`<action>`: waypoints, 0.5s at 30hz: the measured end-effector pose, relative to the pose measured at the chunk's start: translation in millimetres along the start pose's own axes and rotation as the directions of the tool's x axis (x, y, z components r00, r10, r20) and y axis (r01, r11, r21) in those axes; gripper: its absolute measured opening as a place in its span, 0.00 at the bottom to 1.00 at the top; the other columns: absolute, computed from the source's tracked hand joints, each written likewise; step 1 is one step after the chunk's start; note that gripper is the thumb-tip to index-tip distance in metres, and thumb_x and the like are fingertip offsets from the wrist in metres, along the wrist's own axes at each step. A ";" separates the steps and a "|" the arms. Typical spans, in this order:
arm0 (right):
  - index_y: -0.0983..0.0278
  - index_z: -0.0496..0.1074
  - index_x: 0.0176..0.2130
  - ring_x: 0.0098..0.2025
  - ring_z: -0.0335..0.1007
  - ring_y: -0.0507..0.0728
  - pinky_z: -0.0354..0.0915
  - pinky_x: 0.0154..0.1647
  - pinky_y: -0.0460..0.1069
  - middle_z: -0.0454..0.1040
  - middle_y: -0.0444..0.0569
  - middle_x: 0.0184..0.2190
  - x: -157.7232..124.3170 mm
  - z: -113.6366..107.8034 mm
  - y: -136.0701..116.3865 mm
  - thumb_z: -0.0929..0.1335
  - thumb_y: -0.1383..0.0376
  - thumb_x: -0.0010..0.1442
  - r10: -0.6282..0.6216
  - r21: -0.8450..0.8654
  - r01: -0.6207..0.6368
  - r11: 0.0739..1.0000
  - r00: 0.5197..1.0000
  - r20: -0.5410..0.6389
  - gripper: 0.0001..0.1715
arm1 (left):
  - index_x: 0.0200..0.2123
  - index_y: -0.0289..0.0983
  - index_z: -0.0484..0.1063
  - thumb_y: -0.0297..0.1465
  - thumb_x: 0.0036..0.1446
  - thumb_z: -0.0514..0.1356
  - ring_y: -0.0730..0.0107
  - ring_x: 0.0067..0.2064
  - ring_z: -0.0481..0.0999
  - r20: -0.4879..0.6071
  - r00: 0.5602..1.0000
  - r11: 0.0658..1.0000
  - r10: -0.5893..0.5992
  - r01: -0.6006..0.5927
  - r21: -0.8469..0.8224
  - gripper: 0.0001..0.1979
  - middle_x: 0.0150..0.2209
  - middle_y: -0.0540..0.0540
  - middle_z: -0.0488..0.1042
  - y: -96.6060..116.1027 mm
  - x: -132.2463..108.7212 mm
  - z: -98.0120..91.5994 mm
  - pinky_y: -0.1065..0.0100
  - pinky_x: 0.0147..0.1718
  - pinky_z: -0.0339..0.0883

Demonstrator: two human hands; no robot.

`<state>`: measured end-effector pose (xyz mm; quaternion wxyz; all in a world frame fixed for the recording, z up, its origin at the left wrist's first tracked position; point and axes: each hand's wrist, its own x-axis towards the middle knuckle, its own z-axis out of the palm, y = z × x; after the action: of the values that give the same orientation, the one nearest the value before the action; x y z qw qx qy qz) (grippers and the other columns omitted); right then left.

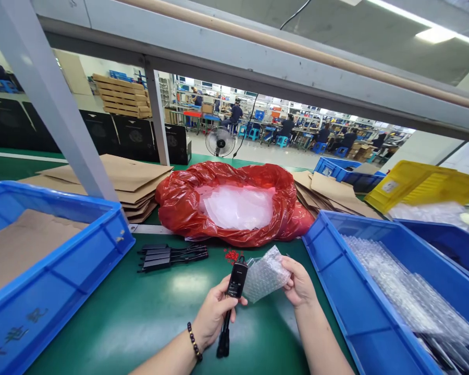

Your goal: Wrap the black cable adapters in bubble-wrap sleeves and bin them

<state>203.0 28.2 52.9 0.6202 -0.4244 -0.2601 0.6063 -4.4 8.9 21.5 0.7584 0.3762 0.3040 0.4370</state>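
In the head view my left hand (214,312) is closed on a small black device (237,280) with black cables hanging below it. A bubble wrap bag (266,276) is pinched by its right edge in my right hand (299,284), and its left side lies right beside the device. Just beyond the device, a small heap of red rings or bits (233,255) rests on the green table. To the left of them lies a row of several similar black devices (168,258) with cables.
A red plastic bag (234,237) holding clear bags sits at the back. Blue bins (113,221) stand left and right; the right bin (336,291) holds bubble wrap bags. Cardboard sheets (133,177) flank the red bag. A metal post (58,99) rises at left. A fan (220,141) stands behind.
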 end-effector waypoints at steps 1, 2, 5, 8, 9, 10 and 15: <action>0.68 0.73 0.24 0.10 0.38 0.41 0.39 0.09 0.39 0.55 0.35 0.08 0.0 -1.7 1.0 0.74 0.62 0.37 0.009 0.009 -0.009 1.000 1.000 0.003 0.13 | 0.35 0.32 0.72 0.28 0.40 0.62 0.71 0.26 0.70 0.008 1.000 1.000 -0.014 0.014 0.007 0.14 0.25 0.44 0.72 -0.4 0.6 -0.6 0.77 0.15 0.54; 0.68 0.73 0.24 0.10 0.39 0.42 0.40 0.09 0.39 0.55 0.36 0.08 -0.1 -2.4 2.9 0.74 0.61 0.38 0.005 0.012 -0.005 1.000 1.000 -0.003 0.13 | 0.35 0.31 0.72 0.29 0.40 0.62 0.74 0.23 0.68 0.017 0.999 0.999 -0.034 0.034 0.011 0.14 0.23 0.45 0.72 -0.8 1.1 -1.2 0.77 0.14 0.53; 0.67 0.74 0.28 0.15 0.55 0.47 0.52 0.14 0.42 0.65 0.42 0.14 -2.4 3.2 14.0 0.73 0.54 0.41 -0.055 -0.021 0.056 0.998 0.998 0.011 0.19 | 0.33 0.31 0.72 0.30 0.41 0.62 0.81 0.16 0.61 0.006 0.997 0.997 -0.073 0.073 0.002 0.13 0.19 0.47 0.72 -1.9 2.4 -2.2 0.77 0.15 0.52; 0.67 0.74 0.34 0.24 0.64 0.52 0.60 0.25 0.46 0.73 0.48 0.24 -6.5 14.1 28.9 0.74 0.53 0.41 -0.025 -0.198 0.060 0.978 0.984 0.178 0.23 | 0.30 0.31 0.70 0.31 0.41 0.63 0.80 0.17 0.63 -0.073 0.995 0.998 -0.062 0.059 -0.038 0.11 0.19 0.47 0.72 -1.2 3.3 -2.2 0.77 0.17 0.56; 0.67 0.75 0.33 0.25 0.64 0.52 0.60 0.27 0.46 0.73 0.48 0.25 -7.2 16.7 33.0 0.74 0.54 0.42 -0.005 -0.269 0.064 0.961 0.977 0.212 0.22 | 0.30 0.32 0.70 0.31 0.41 0.63 0.80 0.18 0.64 -0.089 0.994 0.997 -0.063 0.059 -0.050 0.11 0.19 0.47 0.72 -0.5 3.5 -2.0 0.78 0.18 0.57; 0.67 0.75 0.31 0.25 0.64 0.51 0.60 0.27 0.46 0.73 0.48 0.24 -7.1 18.2 36.1 0.74 0.55 0.42 -0.005 -0.322 0.076 0.943 0.976 0.216 0.20 | 0.30 0.32 0.70 0.31 0.41 0.63 0.79 0.18 0.64 -0.095 0.993 0.996 -0.067 0.061 -0.059 0.11 0.20 0.47 0.72 0.2 3.4 -1.6 0.78 0.17 0.57; 0.67 0.73 0.27 0.23 0.62 0.51 0.59 0.27 0.46 0.71 0.44 0.21 4.1 11.3 35.3 0.74 0.54 0.42 -0.167 -0.251 0.156 0.955 0.986 -0.024 0.19 | 0.33 0.31 0.71 0.31 0.41 0.63 0.74 0.22 0.71 0.040 0.992 0.990 -0.119 0.122 -0.074 0.14 0.30 0.42 0.74 -0.3 0.0 0.3 0.78 0.12 0.59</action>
<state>175.3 31.1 28.1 0.6152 -0.4896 -0.3537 0.5067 -4.0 8.7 21.5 0.8024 0.3354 0.2959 0.3950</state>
